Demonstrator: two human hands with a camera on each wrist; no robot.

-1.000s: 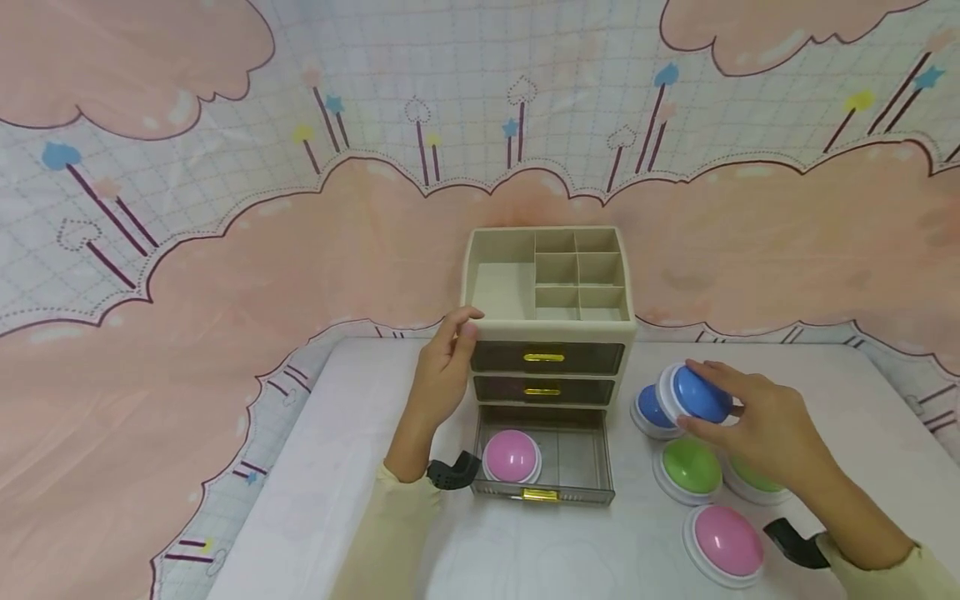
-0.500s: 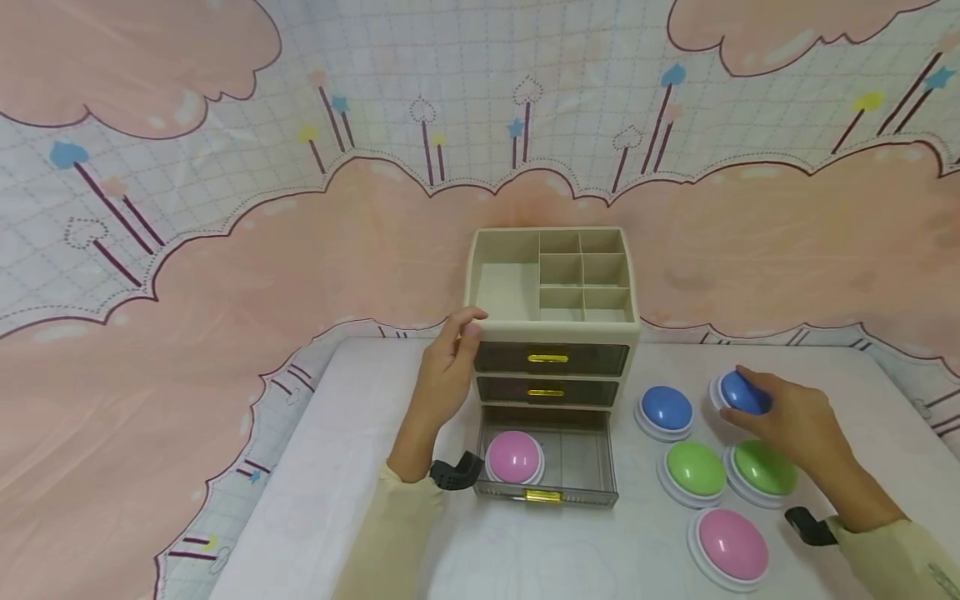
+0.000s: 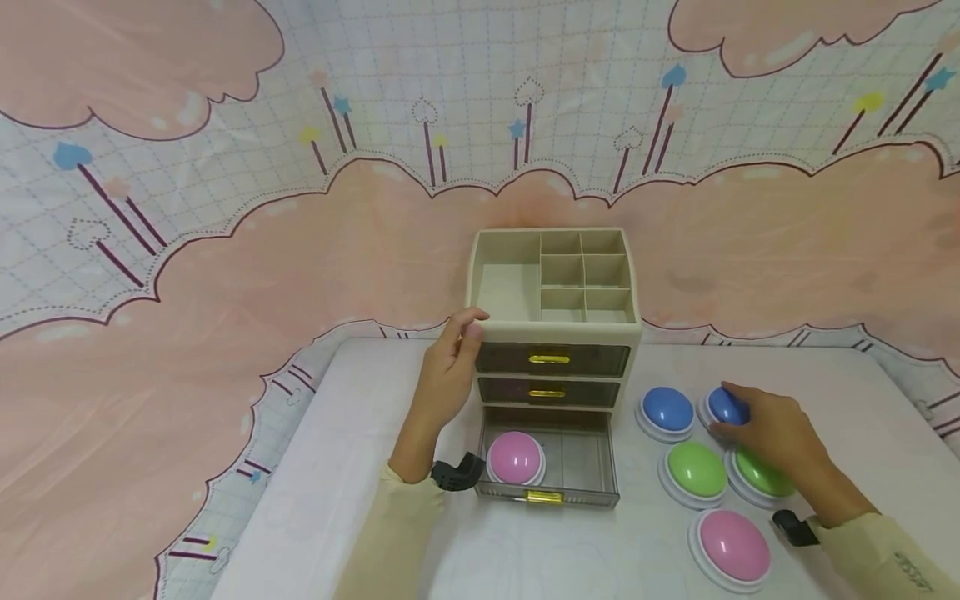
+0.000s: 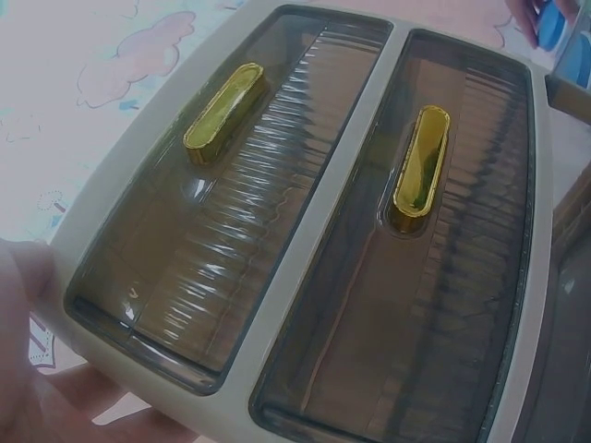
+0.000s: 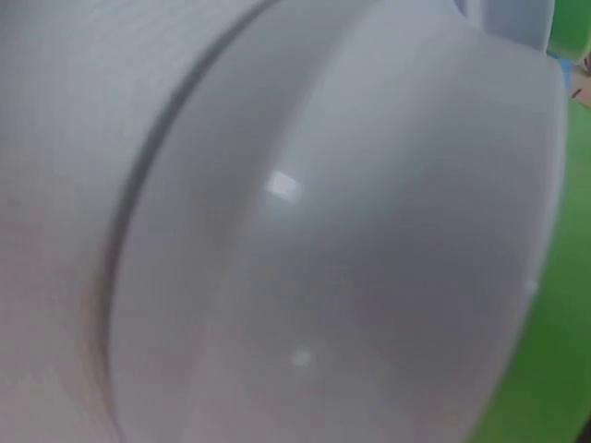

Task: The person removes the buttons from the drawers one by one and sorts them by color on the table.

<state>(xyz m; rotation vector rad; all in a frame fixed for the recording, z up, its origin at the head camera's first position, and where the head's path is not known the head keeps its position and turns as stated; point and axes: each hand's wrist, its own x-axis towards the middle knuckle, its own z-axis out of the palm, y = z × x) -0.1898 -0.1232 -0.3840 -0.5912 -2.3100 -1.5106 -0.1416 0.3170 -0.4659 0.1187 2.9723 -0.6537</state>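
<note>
My left hand [image 3: 447, 375] holds the upper left front corner of a cream drawer cabinet [image 3: 558, 331]; the left wrist view shows fingers at the frame beside two closed drawers with gold handles [image 4: 422, 161]. On the right, my right hand [image 3: 776, 429] grips a blue domed button [image 3: 726, 406] with a white base, thumb and fingers around it. Another blue button [image 3: 667, 409] stands just to its left. Nearer me lie two green buttons [image 3: 697, 469] and a pink one [image 3: 733, 545]. The right wrist view is filled by a white base [image 5: 351, 240] and some green.
The cabinet's bottom drawer [image 3: 581, 462] is pulled out, with a pink button [image 3: 515, 457] in its left part. The cabinet top has several compartments [image 3: 510, 287]. A patterned cloth [image 3: 360, 242] hangs behind the white table [image 3: 330, 467].
My right hand has moved the blue button from above the other blue one to the right and down, then slightly back left beside it. The left hand keeps its place on the cabinet.
</note>
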